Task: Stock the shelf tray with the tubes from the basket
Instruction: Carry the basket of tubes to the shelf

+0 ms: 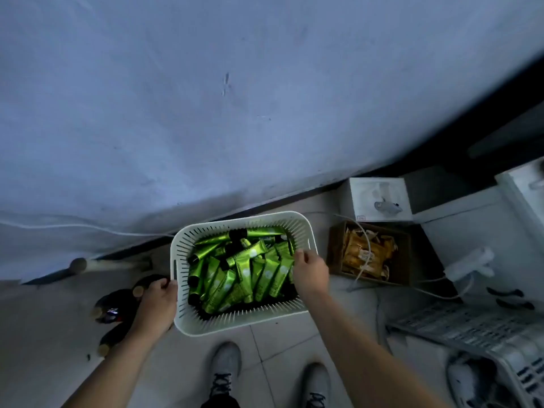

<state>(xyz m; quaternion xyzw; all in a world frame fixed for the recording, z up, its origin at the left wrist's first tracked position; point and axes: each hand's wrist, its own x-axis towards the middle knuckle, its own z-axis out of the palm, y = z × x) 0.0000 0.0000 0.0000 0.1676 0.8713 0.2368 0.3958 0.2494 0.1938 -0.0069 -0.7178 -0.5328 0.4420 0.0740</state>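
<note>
The green tubes [244, 269] are lying heaped in the white slatted basket [235, 320], which is sitting on the tiled floor in front of our feet, near the wall. No shelf tray is showing in this view, so we are judging that we are at the picking-up stage. To do it well, we are advising a firm hold on both short sides, lifting level so the loose tubes are not sliding out. Our left hand [157, 301] is gripping the basket's left rim, fingers curled over the edge by the handle slot. Our right hand [310, 272] is reaching over the right rim, fingers bent among the tubes; whether it is pinching a tube or the rim, we cannot tell.
</note>
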